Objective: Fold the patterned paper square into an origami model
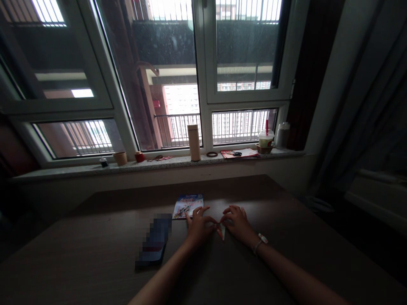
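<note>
Both my hands rest on a dark wooden table (pixel 286 237) and meet over a small folded piece of paper (pixel 221 231) with a red edge. My left hand (pixel 199 226) pinches its left side with thumb and forefinger, the other fingers raised. My right hand (pixel 237 222), with a watch or band on the wrist, presses down on its right side with curled fingers. Just beyond my left hand lies a colourful booklet (pixel 187 206). Much of the paper is hidden under my fingers.
A dark flat object (pixel 154 243), blurred out, lies left of my left arm. On the stone windowsill (pixel 79 170) stand a tall beige flask (pixel 193 142), two small cups, scissors on red papers (pixel 240 153), a lidded drink cup (pixel 266 138) and a grey jar. A curtain hangs right.
</note>
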{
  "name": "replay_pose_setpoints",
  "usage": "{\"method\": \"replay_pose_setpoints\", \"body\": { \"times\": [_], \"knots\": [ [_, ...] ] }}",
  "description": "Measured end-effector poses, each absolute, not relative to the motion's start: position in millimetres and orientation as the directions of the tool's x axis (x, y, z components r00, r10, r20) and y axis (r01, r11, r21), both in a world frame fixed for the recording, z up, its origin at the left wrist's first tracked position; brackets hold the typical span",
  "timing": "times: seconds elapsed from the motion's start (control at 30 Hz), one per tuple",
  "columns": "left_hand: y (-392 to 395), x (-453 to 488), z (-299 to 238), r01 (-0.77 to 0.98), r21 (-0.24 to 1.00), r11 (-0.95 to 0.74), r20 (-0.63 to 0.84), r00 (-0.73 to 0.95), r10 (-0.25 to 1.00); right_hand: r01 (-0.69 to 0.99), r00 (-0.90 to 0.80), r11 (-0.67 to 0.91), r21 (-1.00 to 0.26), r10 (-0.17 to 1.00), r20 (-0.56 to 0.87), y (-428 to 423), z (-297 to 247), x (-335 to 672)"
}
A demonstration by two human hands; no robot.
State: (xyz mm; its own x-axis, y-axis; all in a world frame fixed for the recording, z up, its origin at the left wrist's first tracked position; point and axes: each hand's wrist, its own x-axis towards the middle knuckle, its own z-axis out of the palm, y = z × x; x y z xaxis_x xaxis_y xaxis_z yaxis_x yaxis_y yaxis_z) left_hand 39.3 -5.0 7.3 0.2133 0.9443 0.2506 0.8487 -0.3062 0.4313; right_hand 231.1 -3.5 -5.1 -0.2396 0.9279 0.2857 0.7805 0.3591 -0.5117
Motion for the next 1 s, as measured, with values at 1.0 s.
{"method": "replay_pose_setpoints", "body": {
  "times": [1.0],
  "knots": [
    [-12, 38, 6, 0.871, 0.241, -0.428, 0.339, 0.338, 0.878, 0.812, -0.419, 0.524, -0.258, 0.830, 0.367, -13, 10, 235]
  ]
}}
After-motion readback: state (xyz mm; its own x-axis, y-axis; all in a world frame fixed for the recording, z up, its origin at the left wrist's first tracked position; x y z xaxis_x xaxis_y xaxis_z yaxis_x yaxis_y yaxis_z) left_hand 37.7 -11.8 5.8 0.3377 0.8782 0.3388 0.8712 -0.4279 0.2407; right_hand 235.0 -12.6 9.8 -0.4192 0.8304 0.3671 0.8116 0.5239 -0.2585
